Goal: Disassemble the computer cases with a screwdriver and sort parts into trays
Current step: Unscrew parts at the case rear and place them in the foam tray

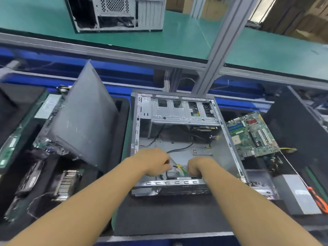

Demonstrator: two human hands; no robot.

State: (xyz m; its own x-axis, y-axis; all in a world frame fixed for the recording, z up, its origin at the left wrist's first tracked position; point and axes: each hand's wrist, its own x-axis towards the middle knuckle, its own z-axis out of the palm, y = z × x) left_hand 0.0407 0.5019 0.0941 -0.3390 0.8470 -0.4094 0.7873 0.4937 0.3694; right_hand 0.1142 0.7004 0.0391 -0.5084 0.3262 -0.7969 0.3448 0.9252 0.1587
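The black-matted worktop [168,215] carries an open computer case [218,151] lying on its side at the middle, its metal drive cage at the far end. A green shelf [186,38] runs above and beyond the case, and a second case [117,13] stands on it. Left of the open case, a grey side panel [85,118] leans tilted in a dark tray [123,110]. A finned heatsink [64,185] lies further left, towards the near edge. Just right of the case lies a green motherboard [252,135], face up.

Both hands reach inside the near end of the case, close together but apart. The left hand [154,163] has its fingers curled around a black cable [179,149] that runs across the case floor. The right hand [197,166] curls downward behind the near wall. Its fingers are hidden, so whether they hold anything cannot be told. Yellow and green wires [182,168] show between the two hands. An orange-handled screwdriver [317,199] lies well right of the case, untouched.
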